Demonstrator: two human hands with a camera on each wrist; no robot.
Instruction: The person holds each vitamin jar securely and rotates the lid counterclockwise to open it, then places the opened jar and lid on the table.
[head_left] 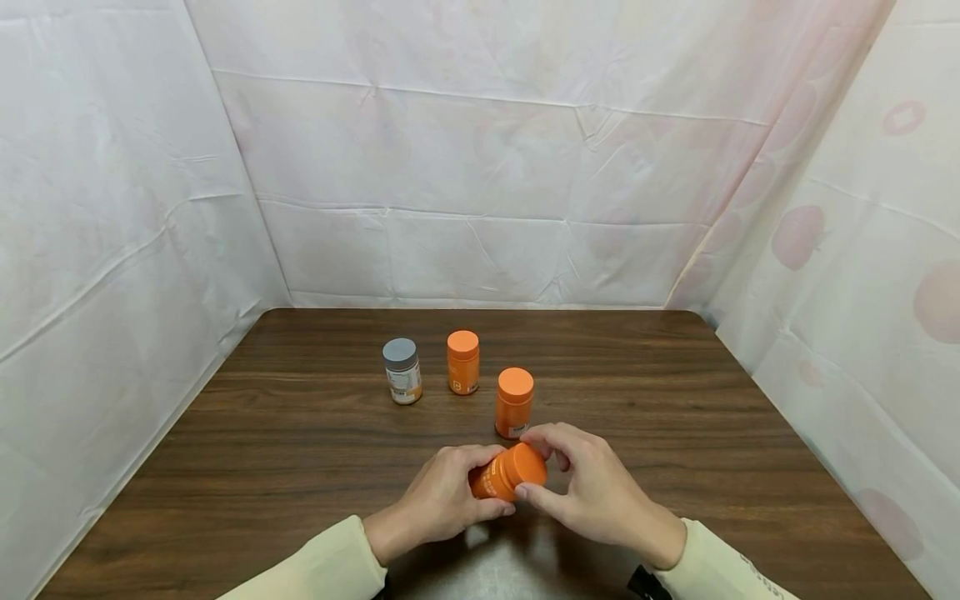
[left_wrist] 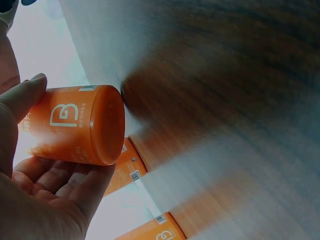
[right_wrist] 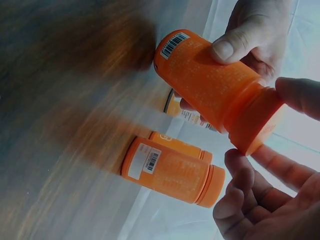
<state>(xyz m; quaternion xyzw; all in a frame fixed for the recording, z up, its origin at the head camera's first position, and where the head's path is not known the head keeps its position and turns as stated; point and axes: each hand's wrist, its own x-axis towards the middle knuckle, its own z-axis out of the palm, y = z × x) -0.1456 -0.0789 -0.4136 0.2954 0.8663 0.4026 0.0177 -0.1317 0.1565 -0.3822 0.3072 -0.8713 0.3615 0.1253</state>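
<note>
An orange bottle [head_left: 495, 478] is tilted in my left hand [head_left: 447, 492], its cap end leaning to the right. My left fingers and thumb grip its body, as the left wrist view shows with the printed bottle [left_wrist: 75, 125]. At the orange cap [head_left: 529, 464] is my right hand [head_left: 596, 487], thumb on one side and fingertips on the other, pinching its rim. In the right wrist view the cap [right_wrist: 257, 120] sits on the bottle's neck, and a barcode shows near the base. A second orange bottle [head_left: 514, 404] stands upright just beyond my right fingertips.
Farther back on the dark wood table [head_left: 300, 467] stand another orange bottle [head_left: 462, 363] and a white bottle with a grey cap [head_left: 402, 372]. Pale hanging sheets [head_left: 480, 167] enclose the table's back and sides.
</note>
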